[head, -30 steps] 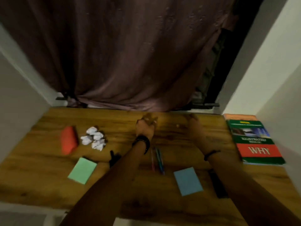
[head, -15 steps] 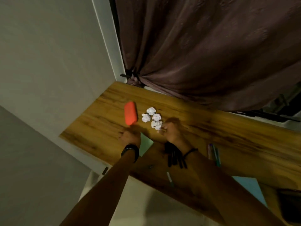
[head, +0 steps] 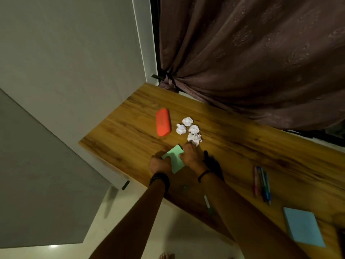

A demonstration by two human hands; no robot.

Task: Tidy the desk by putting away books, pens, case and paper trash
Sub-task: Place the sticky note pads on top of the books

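Observation:
A small green book point(head: 175, 157) lies near the desk's front edge. My left hand point(head: 161, 164) grips its left side and my right hand point(head: 190, 156) grips its right side, thumb on the cover. Just beyond my right fingers sit several crumpled white paper balls point(head: 190, 130). A red oblong case point(head: 163, 122) lies to their left. Several pens point(head: 261, 182) lie side by side further right. A blue book point(head: 302, 226) rests at the near right. One more pen point(head: 207, 201) lies by the front edge.
The wooden desk point(head: 242, 146) fits into a corner, with a grey wall on the left and a dark curtain point(head: 252, 62) behind it. A black object point(head: 213, 163) lies beside my right wrist. Pale floor point(head: 130, 230) shows below the desk's front edge.
The view swung left from the desk's middle to its left end. Both hands came from the far middle of the desk to the green book and closed on its sides.

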